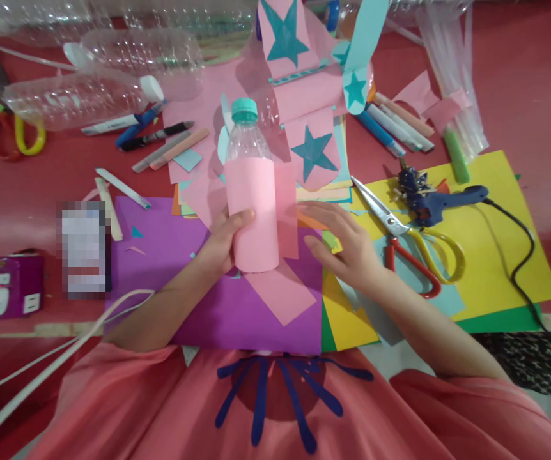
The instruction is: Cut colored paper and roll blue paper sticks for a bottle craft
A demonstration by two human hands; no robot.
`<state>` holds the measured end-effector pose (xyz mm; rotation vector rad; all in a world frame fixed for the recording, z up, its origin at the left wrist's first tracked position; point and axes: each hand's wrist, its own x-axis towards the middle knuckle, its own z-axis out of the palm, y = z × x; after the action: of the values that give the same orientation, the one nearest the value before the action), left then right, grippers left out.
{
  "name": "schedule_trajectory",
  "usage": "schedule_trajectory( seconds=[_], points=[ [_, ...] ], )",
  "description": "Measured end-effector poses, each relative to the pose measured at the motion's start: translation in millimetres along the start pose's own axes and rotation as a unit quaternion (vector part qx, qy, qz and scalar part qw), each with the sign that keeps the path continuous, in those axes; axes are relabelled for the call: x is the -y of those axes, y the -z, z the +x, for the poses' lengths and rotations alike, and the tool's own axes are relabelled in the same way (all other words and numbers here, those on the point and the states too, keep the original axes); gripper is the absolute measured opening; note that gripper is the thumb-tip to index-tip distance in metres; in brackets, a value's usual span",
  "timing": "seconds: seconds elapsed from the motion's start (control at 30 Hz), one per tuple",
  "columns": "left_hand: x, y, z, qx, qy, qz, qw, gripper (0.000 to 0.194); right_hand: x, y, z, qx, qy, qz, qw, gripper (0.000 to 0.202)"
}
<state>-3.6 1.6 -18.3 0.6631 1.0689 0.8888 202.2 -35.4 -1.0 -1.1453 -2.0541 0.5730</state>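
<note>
My left hand (230, 239) is closed around a clear plastic bottle (248, 142) with a green cap, its thumb lying across the front. Pink paper (254, 211) covers the bottle's body, and a loose flap of the sheet (287, 211) sticks out on the right. The bottle is held roughly upright over purple paper (160, 255). Beside the flap's free edge is my right hand (345, 243), fingers stretched out and thumb apart; whether its fingertips touch the flap I cannot tell. A pink paper piece (285, 297) lies below the bottle.
Scissors (393, 223) and a blue glue gun (448, 204) with a black cord lie on yellow paper (496, 255) to the right. Behind are star-decorated pink paper pieces (311, 153), pens (155, 137) and empty bottles (78, 96). A phone (84, 249) and a purple power adapter (14, 284) are at left.
</note>
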Motion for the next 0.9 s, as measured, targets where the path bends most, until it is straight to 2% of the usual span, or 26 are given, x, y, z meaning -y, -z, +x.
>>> schedule_trajectory(
  seconds=[0.1,0.17,0.2,0.27,0.33,0.4,0.57,0.73,0.8,0.9],
  points=[
    [0.7,-0.3,1.1,-0.021,-0.008,-0.007,1.0,0.056,-5.3,40.2,-10.1,0.002,-0.013,-0.096,0.995,0.032],
    [1.8,-1.0,1.6,-0.027,-0.013,-0.004,1.0,0.06,-19.8,72.8,-24.0,-0.022,-0.068,-0.174,0.982,0.032],
    [2.4,-1.2,1.9,-0.027,-0.016,-0.001,0.999,0.059,-29.9,88.9,-32.4,-0.02,-0.112,-0.229,0.967,0.037],
    [3.3,-1.3,2.6,-0.027,-0.025,0.004,0.999,0.056,-52.3,116.7,-49.6,0.023,-0.219,-0.361,0.906,0.049],
    [3.7,-1.2,3.3,-0.025,-0.028,0.005,0.999,0.053,-73.2,134.3,-63.4,0.116,-0.307,-0.415,0.848,0.059],
    [3.5,-1.3,3.7,-0.023,-0.024,0.005,0.999,0.054,-88.3,140.4,-69.9,0.154,-0.32,-0.412,0.839,0.063],
    [1.9,-2.9,2.9,-0.037,-0.013,-0.006,0.999,0.059,-100.6,131.9,-60.7,0.122,-0.287,-0.412,0.856,0.054],
    [1.9,-3.0,1.9,-0.021,-0.019,0.003,1.0,0.059,-108.8,135.4,-51.1,0.163,-0.262,-0.431,0.848,0.045],
    [3.7,-2.1,2.5,-0.016,-0.025,0.003,1.0,0.061,-109.7,141.3,-48.6,0.138,-0.271,-0.437,0.847,0.039],
    [7.1,-1.1,3.4,-0.013,-0.035,-0.001,0.999,0.067,-99.8,151.0,-43.3,0.044,-0.336,-0.439,0.832,0.043]
  ],
)
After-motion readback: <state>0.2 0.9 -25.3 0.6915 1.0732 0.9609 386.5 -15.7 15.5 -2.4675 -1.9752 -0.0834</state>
